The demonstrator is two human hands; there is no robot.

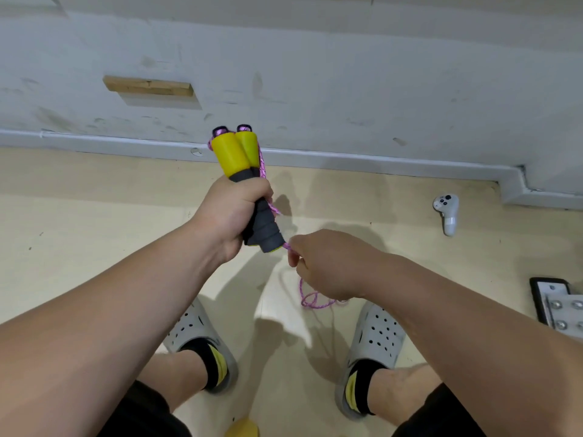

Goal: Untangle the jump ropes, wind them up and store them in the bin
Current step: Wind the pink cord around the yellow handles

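High on the left, a short wooden block [148, 86] is fixed to the wall, well away from me. My left hand [232, 212] is curled tight round the two jump rope handles [235, 157], held side by side, with their yellow ends pointing up towards the wall and their dark grey foam grips running down through my fist. The pink rope [310, 302] lies along the right side of the handles and comes out just below their lower ends. There my right hand [328, 263] pinches it between curled fingers. From that hand the rope drops to the floor and lies in a small loose loop between my two grey clogs [377, 335].

Further right, a white handheld controller [446, 212] lies on the floor near the skirting, apart from everything else. At the right edge there is a black-rimmed thing with a bolted metal plate [556, 305]; I cannot tell what it is. Something yellow [241, 429] shows at the bottom edge between my legs.

The floor [94, 231] is smooth, pale beige, with my shadow across it. The wall [347, 74] is scuffed grey-white, with a pale skirting that steps outward at the right.
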